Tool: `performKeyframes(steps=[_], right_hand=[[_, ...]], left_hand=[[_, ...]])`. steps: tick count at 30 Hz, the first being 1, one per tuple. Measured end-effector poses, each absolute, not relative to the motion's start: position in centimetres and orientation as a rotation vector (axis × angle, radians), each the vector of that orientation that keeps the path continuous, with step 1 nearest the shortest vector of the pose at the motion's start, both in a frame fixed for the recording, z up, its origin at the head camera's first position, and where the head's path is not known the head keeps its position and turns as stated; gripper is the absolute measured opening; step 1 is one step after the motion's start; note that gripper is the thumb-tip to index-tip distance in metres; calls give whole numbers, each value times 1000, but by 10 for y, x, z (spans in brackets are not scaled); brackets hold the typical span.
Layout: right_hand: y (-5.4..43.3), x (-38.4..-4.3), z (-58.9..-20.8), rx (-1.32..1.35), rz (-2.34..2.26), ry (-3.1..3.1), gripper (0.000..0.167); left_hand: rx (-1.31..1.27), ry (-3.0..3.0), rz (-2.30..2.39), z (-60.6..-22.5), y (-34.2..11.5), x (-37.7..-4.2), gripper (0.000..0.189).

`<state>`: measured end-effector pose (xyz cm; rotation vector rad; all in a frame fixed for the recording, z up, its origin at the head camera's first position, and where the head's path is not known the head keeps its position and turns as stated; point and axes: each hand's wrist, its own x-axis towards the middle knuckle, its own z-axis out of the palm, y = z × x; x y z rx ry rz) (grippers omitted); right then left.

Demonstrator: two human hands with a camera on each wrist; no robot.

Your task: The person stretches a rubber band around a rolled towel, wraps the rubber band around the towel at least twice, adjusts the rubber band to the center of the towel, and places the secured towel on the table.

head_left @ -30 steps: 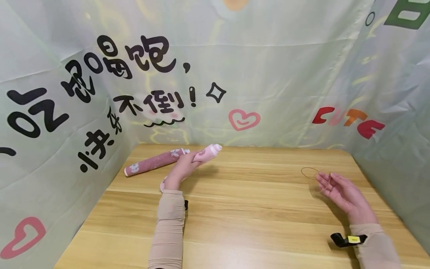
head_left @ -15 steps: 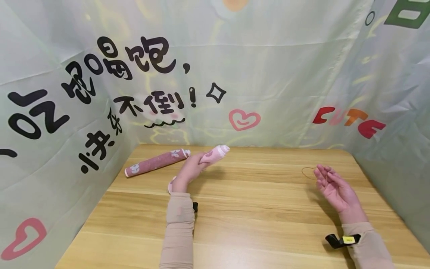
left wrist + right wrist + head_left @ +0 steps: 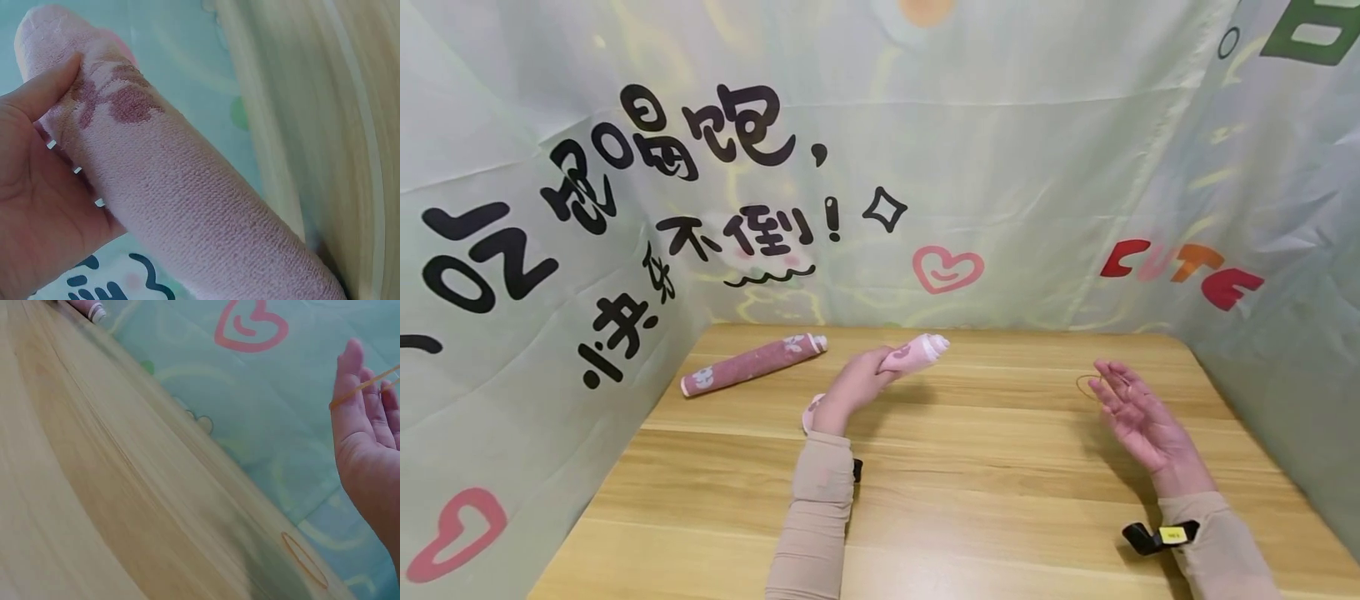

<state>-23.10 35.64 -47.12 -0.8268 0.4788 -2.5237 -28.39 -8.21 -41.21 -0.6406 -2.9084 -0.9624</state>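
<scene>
My left hand [image 3: 856, 382] grips a rolled light-pink towel [image 3: 917, 353] near its upper end. In the left wrist view the thumb lies across the towel [image 3: 187, 181], beside a darker pink pattern. The roll slants, and its lower end shows behind my wrist. My right hand [image 3: 1138, 417] is raised at the right with its fingers spread and fairly straight. An orange-brown rubber band [image 3: 350, 399] loops round its thumb and stretches toward the other fingers. A second rubber band [image 3: 304, 559] lies on the table below that hand.
A darker pink rolled towel [image 3: 752, 364] with pale motifs lies at the back left of the wooden table [image 3: 985, 483]. Printed fabric curtains [image 3: 1022, 183] stand along the table's back and sides.
My left hand has moved rightward with the light-pink towel. My right hand has shifted slightly left and up, and its fingers have spread. The darker towel stays in place.
</scene>
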Motion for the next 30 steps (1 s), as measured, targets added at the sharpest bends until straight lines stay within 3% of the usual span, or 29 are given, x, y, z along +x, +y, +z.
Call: performKeyframes(steps=[12,21,30], right_hand=[[321,-244,-461,-698,-2520,679,47],[279,-254,-450,-725,-2514,1055,39],[236,-254,-434,-607,-2392,1738,56]], left_hand=[[-732,-2880,-878,-414,-57,-280,33],[-752,-2882,-839,-414,-45,-277,35],[-752,-2901,-812,-413,-41,-275,34]])
